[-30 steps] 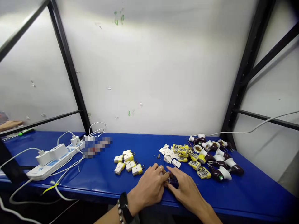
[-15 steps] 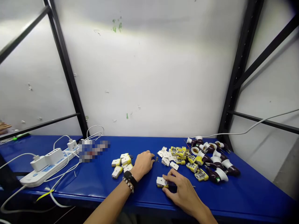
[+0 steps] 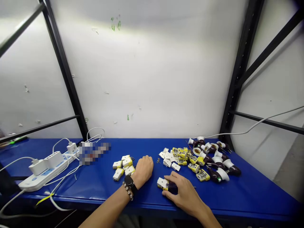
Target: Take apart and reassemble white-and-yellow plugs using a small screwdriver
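Observation:
My right hand [image 3: 184,193] grips a white-and-yellow electrical plug [image 3: 162,183] by its right end, thumb on the near side and fingers on the far side. Under that palm sits a dark handle [image 3: 173,187]; a thin shaft sticks out to the right, like a screwdriver's. My left hand [image 3: 144,169], with a watch and beads at the wrist, is curled closed just left of a few tiny screws [image 3: 158,160]. Its fingertips are hidden, so what they hold does not show. Left of it lies a cluster of white-and-yellow plugs [image 3: 118,174].
White covers [image 3: 168,156] and open yellow plug halves [image 3: 202,175] lie in a heap beyond my right hand. Dark lamp holders with white rims [image 3: 222,174] are piled at right. A power strip [image 3: 35,182] with cables stands left on the blue table [image 3: 140,202].
My left hand has drawn back from the screws, its outstretched fingers now curled in. The right hand still grips the plug, which is tilted slightly differently. The view has shifted a little.

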Demonstrator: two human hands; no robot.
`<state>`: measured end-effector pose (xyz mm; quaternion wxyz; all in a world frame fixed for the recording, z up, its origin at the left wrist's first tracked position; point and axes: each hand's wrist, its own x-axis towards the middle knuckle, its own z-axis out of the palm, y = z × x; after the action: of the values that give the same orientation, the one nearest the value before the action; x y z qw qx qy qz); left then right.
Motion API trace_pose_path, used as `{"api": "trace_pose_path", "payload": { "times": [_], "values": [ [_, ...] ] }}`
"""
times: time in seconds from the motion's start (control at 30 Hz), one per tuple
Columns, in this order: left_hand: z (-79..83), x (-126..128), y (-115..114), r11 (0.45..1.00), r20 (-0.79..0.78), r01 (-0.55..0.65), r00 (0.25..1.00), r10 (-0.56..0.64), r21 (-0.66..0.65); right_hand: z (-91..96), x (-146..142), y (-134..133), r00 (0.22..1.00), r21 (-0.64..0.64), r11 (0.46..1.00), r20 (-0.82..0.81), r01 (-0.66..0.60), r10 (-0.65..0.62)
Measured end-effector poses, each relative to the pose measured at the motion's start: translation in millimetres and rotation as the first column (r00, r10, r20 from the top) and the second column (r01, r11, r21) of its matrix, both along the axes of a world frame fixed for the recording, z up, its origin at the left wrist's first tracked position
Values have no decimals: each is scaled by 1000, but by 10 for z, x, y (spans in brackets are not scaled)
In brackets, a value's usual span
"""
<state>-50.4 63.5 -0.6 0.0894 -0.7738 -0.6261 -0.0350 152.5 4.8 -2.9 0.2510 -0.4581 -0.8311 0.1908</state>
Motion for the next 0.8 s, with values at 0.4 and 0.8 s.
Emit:
{"api": "trace_pose_path", "payload": {
  "times": [0.4,0.8],
  "values": [
    [159,-84,-666,966,536,257,817,-212,-10,34,2,-28,1000,44,999,-20,-23,23],
    [-3,-42,-765,953,691,276,714,-113,-129,5,4,11,993,-14,1000,-112,25,-27]
  ]
}}
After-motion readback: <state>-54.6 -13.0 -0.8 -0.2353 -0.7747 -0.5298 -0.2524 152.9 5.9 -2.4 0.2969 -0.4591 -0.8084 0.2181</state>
